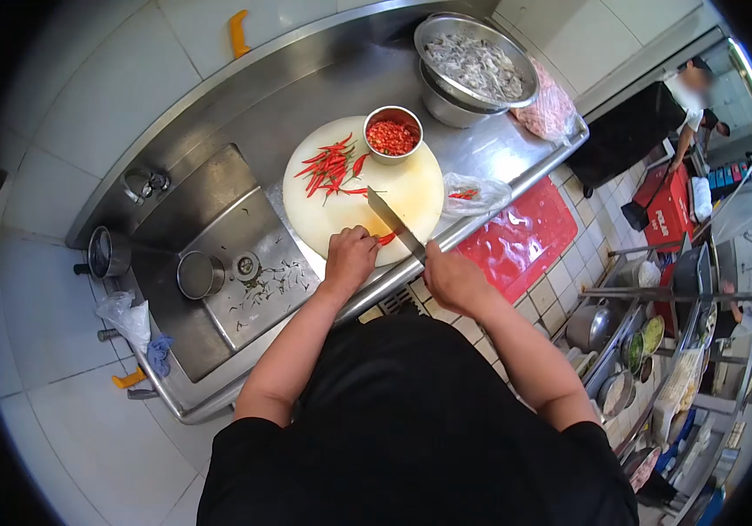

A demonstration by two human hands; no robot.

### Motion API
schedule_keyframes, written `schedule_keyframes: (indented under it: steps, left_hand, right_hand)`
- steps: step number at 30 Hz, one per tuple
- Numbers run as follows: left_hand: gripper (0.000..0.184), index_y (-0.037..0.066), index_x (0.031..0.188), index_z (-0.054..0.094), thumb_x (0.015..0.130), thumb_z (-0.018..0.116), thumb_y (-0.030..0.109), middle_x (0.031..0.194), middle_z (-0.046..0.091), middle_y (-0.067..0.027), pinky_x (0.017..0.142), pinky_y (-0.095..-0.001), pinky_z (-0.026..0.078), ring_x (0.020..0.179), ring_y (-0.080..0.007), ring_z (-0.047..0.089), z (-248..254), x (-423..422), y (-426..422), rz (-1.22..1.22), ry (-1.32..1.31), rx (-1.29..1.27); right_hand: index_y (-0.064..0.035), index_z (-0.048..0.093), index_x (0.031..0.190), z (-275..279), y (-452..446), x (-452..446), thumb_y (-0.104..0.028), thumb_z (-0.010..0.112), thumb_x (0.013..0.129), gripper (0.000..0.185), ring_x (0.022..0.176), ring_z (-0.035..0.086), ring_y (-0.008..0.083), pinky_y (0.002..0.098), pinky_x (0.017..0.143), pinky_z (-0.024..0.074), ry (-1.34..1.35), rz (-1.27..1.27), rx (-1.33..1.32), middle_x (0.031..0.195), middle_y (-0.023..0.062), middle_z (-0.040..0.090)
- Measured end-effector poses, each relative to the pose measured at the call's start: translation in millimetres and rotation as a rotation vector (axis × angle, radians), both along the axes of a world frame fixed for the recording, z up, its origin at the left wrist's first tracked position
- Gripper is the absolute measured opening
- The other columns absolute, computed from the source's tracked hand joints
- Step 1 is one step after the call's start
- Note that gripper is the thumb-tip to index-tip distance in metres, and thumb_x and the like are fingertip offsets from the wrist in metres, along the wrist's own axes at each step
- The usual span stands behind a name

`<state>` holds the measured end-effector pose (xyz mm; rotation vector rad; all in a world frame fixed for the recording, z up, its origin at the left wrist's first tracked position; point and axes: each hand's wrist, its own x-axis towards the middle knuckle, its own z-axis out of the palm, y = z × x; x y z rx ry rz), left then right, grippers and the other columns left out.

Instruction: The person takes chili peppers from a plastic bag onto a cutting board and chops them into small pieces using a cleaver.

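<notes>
My right hand [450,279] grips the handle of a knife [393,221], its blade slanting up and left over the round white cutting board [424,188]. At the board's near edge my left hand [352,257] has its fingers closed on a red chili [386,238], beside the blade. A loose pile of red chilies [330,168] lies on the board's left half. Near the board's far edge stands a metal bowl [393,134] of chopped red chili. A clear plastic bag [476,195] with red chilies inside rests right of the board.
Left lies a sink [227,202] with a metal cup [200,274] and scraps. A colander [476,59] on a bowl and a bag of pink food [549,107] stand at the far right. Beyond the counter are a red mat [525,238], laden shelves and a person [626,131].
</notes>
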<state>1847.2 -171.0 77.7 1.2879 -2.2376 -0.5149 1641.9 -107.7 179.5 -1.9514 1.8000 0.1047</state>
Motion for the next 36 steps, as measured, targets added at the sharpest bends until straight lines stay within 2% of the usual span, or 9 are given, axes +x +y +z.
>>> schedule_keyframes:
  steps: [3, 9, 13, 15, 19, 27, 30, 33, 36]
  left_hand:
    - [0.014, 0.009, 0.092, 0.077, 0.083, 0.073, 0.019, 0.085, 0.064, -0.0057, 0.077, -0.0409, 0.046, 0.085, -0.0262, 0.061, -3, 1, -2, 0.007, 0.002, 0.018]
    - [0.016, 0.009, 0.095, 0.077, 0.084, 0.073, 0.020, 0.087, 0.064, -0.0053, 0.079, -0.0395, 0.045, 0.087, -0.0253, 0.060, -7, 3, -3, 0.006, 0.029, 0.041]
    - [0.016, 0.010, 0.095, 0.077, 0.084, 0.073, 0.020, 0.087, 0.063, -0.0048, 0.079, -0.0391, 0.044, 0.086, -0.0246, 0.060, -8, 4, -6, -0.009, 0.017, 0.039]
    - [0.016, 0.010, 0.096, 0.077, 0.084, 0.074, 0.020, 0.086, 0.063, -0.0046, 0.079, -0.0389, 0.044, 0.086, -0.0246, 0.060, -7, 4, -6, -0.015, 0.018, 0.046]
    - [0.016, 0.010, 0.097, 0.077, 0.084, 0.074, 0.019, 0.085, 0.064, -0.0044, 0.078, -0.0384, 0.044, 0.085, -0.0246, 0.060, -9, 4, -6, -0.009, 0.037, 0.045]
    - [0.015, 0.009, 0.095, 0.077, 0.085, 0.073, 0.020, 0.086, 0.065, -0.0050, 0.078, -0.0385, 0.044, 0.086, -0.0248, 0.060, -11, 5, -8, -0.008, 0.030, 0.041]
    - [0.016, 0.009, 0.095, 0.077, 0.085, 0.073, 0.020, 0.085, 0.064, -0.0052, 0.079, -0.0385, 0.045, 0.086, -0.0250, 0.060, -13, 3, -9, -0.027, 0.049, 0.028]
    - [0.016, 0.009, 0.095, 0.077, 0.085, 0.073, 0.021, 0.085, 0.064, -0.0054, 0.079, -0.0384, 0.045, 0.086, -0.0253, 0.060, -14, 5, -8, -0.033, 0.017, 0.040]
    - [0.016, 0.009, 0.094, 0.077, 0.085, 0.073, 0.021, 0.085, 0.064, -0.0058, 0.080, -0.0389, 0.045, 0.085, -0.0259, 0.060, -15, 6, -11, -0.031, 0.050, 0.055]
  right_hand:
    - [0.0032, 0.049, 0.105, 23, -8, 7, -0.011, 0.045, 0.092, 0.019, 0.079, 0.068, 0.0435, 0.0529, 0.070, 0.0540, 0.013, -0.002, 0.053, 0.081, 0.0263, 0.068]
    - [0.0048, 0.048, 0.113, -18, 20, 4, -0.013, 0.045, 0.093, 0.027, 0.079, 0.068, 0.0415, 0.0521, 0.071, 0.0539, 0.036, -0.046, 0.072, 0.081, 0.0261, 0.067]
    - [0.0049, 0.049, 0.111, 15, 2, 10, -0.012, 0.045, 0.093, 0.025, 0.083, 0.069, 0.0410, 0.0514, 0.072, 0.0542, -0.048, 0.015, -0.009, 0.084, 0.0275, 0.068]
    - [0.0052, 0.049, 0.112, 22, 1, 14, -0.012, 0.045, 0.093, 0.026, 0.084, 0.069, 0.0413, 0.0513, 0.072, 0.0545, -0.011, -0.033, 0.083, 0.085, 0.0266, 0.069]
    - [0.0054, 0.048, 0.110, -8, 24, 16, -0.011, 0.044, 0.094, 0.024, 0.082, 0.068, 0.0448, 0.0526, 0.075, 0.0541, -0.005, -0.119, 0.094, 0.083, 0.0263, 0.069]
    - [0.0068, 0.047, 0.111, -2, 12, 12, -0.012, 0.044, 0.093, 0.026, 0.075, 0.070, 0.0408, 0.0501, 0.066, 0.0565, -0.041, 0.014, 0.027, 0.080, 0.0271, 0.068]
    - [0.0070, 0.047, 0.110, -22, 23, 14, -0.010, 0.043, 0.093, 0.024, 0.082, 0.069, 0.0451, 0.0510, 0.074, 0.0549, -0.040, -0.081, 0.041, 0.083, 0.0275, 0.069]
    - [0.0068, 0.047, 0.110, 12, -7, 19, -0.011, 0.042, 0.093, 0.025, 0.082, 0.069, 0.0449, 0.0506, 0.074, 0.0556, -0.034, -0.068, 0.108, 0.084, 0.0277, 0.069]
    - [0.0070, 0.046, 0.111, 8, 0, 19, -0.011, 0.042, 0.093, 0.026, 0.085, 0.069, 0.0449, 0.0508, 0.076, 0.0549, -0.041, -0.073, 0.109, 0.088, 0.0290, 0.068]
